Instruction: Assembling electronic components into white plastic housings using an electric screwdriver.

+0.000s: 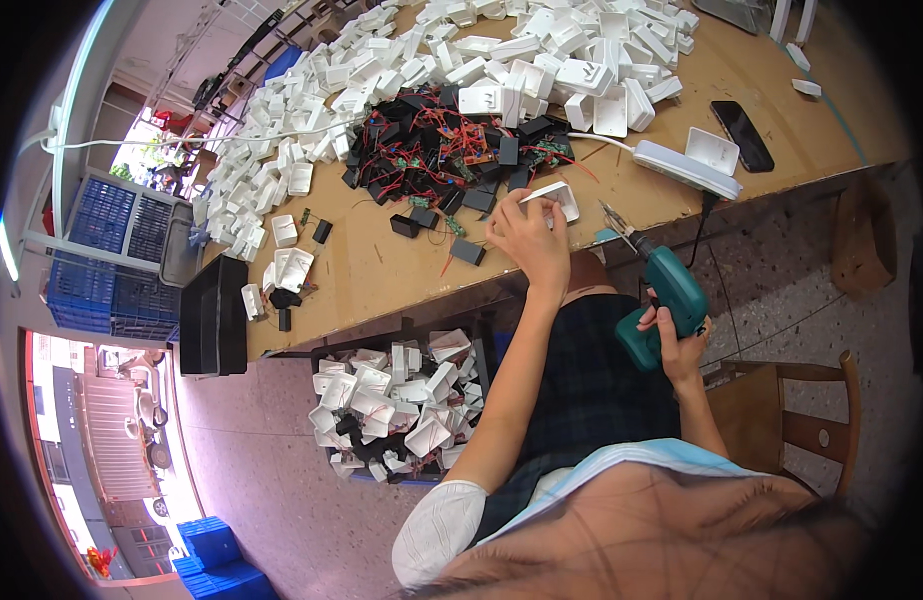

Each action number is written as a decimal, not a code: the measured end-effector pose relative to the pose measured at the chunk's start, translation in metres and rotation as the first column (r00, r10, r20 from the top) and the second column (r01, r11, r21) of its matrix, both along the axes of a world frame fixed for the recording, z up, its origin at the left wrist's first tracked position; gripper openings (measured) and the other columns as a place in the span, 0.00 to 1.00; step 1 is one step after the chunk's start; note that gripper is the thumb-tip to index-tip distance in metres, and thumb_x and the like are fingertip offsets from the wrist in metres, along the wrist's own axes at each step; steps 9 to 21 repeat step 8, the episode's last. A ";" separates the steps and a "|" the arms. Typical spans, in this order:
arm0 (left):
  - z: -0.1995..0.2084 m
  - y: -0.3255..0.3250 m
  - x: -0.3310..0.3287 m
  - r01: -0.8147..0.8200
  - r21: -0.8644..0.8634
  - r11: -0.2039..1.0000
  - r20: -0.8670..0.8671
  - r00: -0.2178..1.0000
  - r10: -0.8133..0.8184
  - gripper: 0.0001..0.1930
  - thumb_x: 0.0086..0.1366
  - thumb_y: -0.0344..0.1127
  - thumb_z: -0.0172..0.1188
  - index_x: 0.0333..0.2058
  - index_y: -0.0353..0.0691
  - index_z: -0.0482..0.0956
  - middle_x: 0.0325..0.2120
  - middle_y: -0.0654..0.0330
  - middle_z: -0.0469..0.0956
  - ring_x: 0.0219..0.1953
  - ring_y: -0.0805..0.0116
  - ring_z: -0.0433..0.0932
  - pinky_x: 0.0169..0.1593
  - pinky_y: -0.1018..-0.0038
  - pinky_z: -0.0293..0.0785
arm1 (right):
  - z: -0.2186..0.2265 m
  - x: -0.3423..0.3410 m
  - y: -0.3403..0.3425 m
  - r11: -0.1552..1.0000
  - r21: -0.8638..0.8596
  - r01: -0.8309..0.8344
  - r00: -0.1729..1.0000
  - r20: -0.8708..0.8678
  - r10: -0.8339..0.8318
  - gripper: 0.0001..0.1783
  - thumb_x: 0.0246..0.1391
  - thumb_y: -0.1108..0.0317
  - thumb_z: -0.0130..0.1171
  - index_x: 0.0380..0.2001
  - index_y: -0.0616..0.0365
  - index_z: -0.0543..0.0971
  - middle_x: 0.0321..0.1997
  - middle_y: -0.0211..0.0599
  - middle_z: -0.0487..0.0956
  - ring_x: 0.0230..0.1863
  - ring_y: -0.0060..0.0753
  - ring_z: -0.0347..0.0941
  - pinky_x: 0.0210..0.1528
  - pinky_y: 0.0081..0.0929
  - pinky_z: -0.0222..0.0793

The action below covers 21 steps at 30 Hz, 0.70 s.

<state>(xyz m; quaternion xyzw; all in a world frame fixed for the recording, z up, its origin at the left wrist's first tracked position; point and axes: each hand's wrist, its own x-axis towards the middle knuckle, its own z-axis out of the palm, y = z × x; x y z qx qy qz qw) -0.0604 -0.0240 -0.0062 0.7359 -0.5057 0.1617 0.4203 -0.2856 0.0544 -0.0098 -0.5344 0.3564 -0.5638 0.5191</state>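
My left hand (530, 238) is over the table's near edge, its fingers closed round a small white plastic box casing (562, 201). In my right hand (682, 350), at the right of my lap, is a green pistol-grip power drill (674, 285). Its metal tip points up and left, toward the table edge, apart from the casing. Just beyond my left hand lies a heap of black boxes with red wires and green circuit boards (432, 145). A few loose black boxes (469, 251) lie nearest that hand.
White casings (392, 70) are heaped across the back and left of the brown table (352, 270). A white power strip (687, 170) and dark phone (742, 136) lie right. Below stands a bin of white casings (392, 395). A black tray (214, 315) is left; a wooden chair (820, 440) stands right.
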 end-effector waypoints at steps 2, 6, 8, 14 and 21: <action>0.000 0.002 0.003 0.063 -0.013 0.998 0.002 0.998 -0.063 0.08 0.57 0.35 0.70 0.33 0.43 0.81 0.50 0.57 0.74 0.58 0.53 0.69 0.63 0.51 0.57 | 0.002 -0.002 0.001 1.000 0.006 0.004 1.000 -0.008 -0.004 0.12 0.65 0.76 0.58 0.47 0.75 0.80 0.34 0.41 0.85 0.30 0.26 0.82 0.36 0.25 0.81; 0.006 0.014 0.007 0.195 -0.161 0.968 -0.079 0.975 -0.210 0.15 0.56 0.37 0.72 0.43 0.45 0.81 0.56 0.55 0.71 0.61 0.48 0.68 0.65 0.50 0.57 | 0.002 -0.005 0.005 0.999 0.019 0.027 0.998 0.051 -0.028 0.13 0.66 0.74 0.58 0.48 0.74 0.80 0.35 0.41 0.85 0.31 0.27 0.82 0.37 0.25 0.82; 0.010 0.026 0.019 0.304 0.013 0.953 -0.067 0.951 -0.303 0.37 0.57 0.42 0.74 0.65 0.53 0.69 0.65 0.54 0.65 0.65 0.44 0.65 0.70 0.45 0.54 | -0.003 -0.012 0.006 0.999 0.040 0.027 1.000 0.004 -0.027 0.14 0.68 0.72 0.56 0.51 0.72 0.81 0.36 0.42 0.85 0.31 0.27 0.82 0.38 0.27 0.82; 0.010 0.026 0.019 0.304 0.013 0.953 -0.067 0.951 -0.303 0.37 0.57 0.42 0.74 0.65 0.53 0.69 0.65 0.54 0.65 0.65 0.44 0.65 0.70 0.45 0.54 | -0.003 -0.012 0.006 0.999 0.040 0.027 1.000 0.004 -0.027 0.14 0.68 0.72 0.56 0.51 0.72 0.81 0.36 0.42 0.85 0.31 0.27 0.82 0.38 0.27 0.82; 0.010 0.026 0.019 0.304 0.013 0.953 -0.067 0.951 -0.303 0.37 0.57 0.42 0.74 0.65 0.53 0.69 0.65 0.54 0.65 0.65 0.44 0.65 0.70 0.45 0.54 | -0.003 -0.012 0.006 0.999 0.040 0.027 1.000 0.004 -0.027 0.14 0.68 0.72 0.56 0.51 0.72 0.81 0.36 0.42 0.85 0.31 0.27 0.82 0.38 0.27 0.82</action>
